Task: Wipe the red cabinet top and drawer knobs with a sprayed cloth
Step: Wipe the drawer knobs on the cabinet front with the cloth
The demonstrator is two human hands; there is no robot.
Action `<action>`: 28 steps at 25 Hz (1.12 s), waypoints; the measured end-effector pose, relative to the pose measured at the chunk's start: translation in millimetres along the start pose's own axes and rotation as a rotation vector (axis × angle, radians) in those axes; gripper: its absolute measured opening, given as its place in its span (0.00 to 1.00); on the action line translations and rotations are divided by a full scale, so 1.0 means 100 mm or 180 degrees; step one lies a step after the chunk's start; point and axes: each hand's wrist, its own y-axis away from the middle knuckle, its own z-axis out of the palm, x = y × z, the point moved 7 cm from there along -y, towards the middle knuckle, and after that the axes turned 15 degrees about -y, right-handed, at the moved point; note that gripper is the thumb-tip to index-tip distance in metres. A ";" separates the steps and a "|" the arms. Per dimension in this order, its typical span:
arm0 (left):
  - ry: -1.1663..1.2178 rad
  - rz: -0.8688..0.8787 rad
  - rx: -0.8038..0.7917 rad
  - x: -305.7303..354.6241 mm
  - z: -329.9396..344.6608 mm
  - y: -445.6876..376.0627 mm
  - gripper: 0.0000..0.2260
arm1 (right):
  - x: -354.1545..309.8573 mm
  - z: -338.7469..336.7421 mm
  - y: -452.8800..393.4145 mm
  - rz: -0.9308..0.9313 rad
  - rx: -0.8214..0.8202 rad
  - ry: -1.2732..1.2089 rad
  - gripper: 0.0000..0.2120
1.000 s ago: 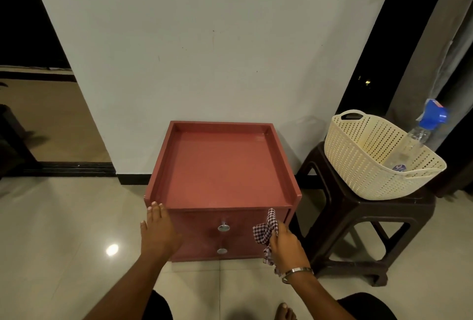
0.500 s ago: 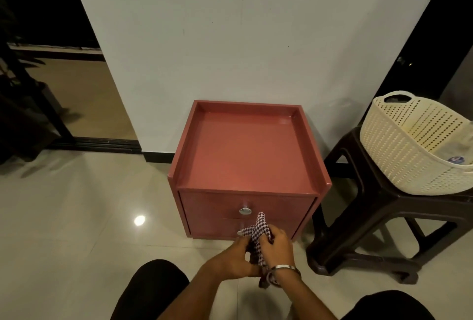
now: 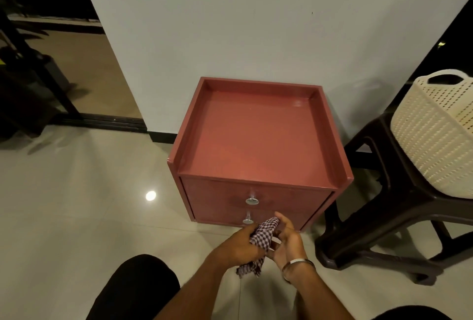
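Head view, item by item, all placed from the red cabinet (image 3: 258, 138). Cabinet: stands on the pale tiled floor (image 3: 76, 204) with its back against the white wall (image 3: 230, 25); its rimmed top is bare and faces up. Upper drawer knob (image 3: 252, 201): round, metallic, on the cabinet's front face. Lower drawer knob (image 3: 247, 221): same kind, directly below the upper one. Checked cloth (image 3: 261, 240): bunched between your two hands, just in front of the cabinet's lower front and just right of the lower knob; whether it touches the knob cannot be told; a loose end hangs down toward the floor. Your left hand (image 3: 238, 245): fingers curled around the cloth's middle, gripping it. Your right hand (image 3: 286, 240): fingers partly spread and cupped against the cloth's upper end, in contact with it; a firm grip cannot be told. Metal bracelet (image 3: 298, 264): on your right wrist. Dark stool (image 3: 384, 217): just right of the cabinet. Cream perforated basket (image 3: 435, 135): sits on the stool, cut off by the frame edge. Your knees, in dark clothing: at the bottom edge, nearer you than the cabinet.
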 end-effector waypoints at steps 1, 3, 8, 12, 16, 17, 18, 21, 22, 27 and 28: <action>0.0043 -0.0031 0.0262 -0.01 -0.05 -0.02 0.21 | 0.01 0.00 -0.04 0.0065 -0.0133 0.0238 0.17; 0.0203 -0.0136 0.0654 -0.11 -0.17 -0.04 0.14 | -0.01 0.03 -0.14 -0.0142 -0.0321 0.1395 0.15; 0.1179 -0.0640 0.1053 -0.54 -0.34 -0.07 0.11 | -0.20 0.12 -0.47 -0.1517 -0.0286 0.3255 0.09; 0.2013 -0.0594 0.0984 -0.73 -0.37 -0.32 0.20 | -0.11 0.21 -0.73 -0.1137 -0.0281 0.2272 0.07; 0.2053 -0.0943 0.1337 -0.84 -0.37 -0.54 0.19 | -0.05 0.21 -0.95 -0.1230 0.0013 0.1840 0.08; 0.2096 -0.1053 0.1435 -0.91 -0.38 -0.59 0.19 | -0.02 0.18 -0.99 -0.1253 0.0067 0.1828 0.09; 0.2201 -0.1062 0.1451 -0.96 -0.38 -0.64 0.18 | 0.01 0.16 -1.02 -0.1303 0.0097 0.1828 0.09; 0.2406 -0.0877 0.1188 -0.93 -0.34 -0.78 0.15 | -0.02 0.12 -1.07 -0.1445 0.0202 0.1903 0.06; 0.2417 -0.0832 0.1091 -0.90 -0.32 -0.82 0.15 | -0.05 0.10 -1.10 -0.1428 0.0315 0.1917 0.05; 0.2565 -0.0619 0.0797 -0.82 -0.28 -1.10 0.11 | -0.13 0.13 -1.12 -0.1187 0.0401 0.1983 0.08; 0.2686 -0.0557 0.0775 -0.84 -0.28 -1.11 0.12 | -0.13 0.14 -1.09 -0.1224 0.0327 0.1908 0.08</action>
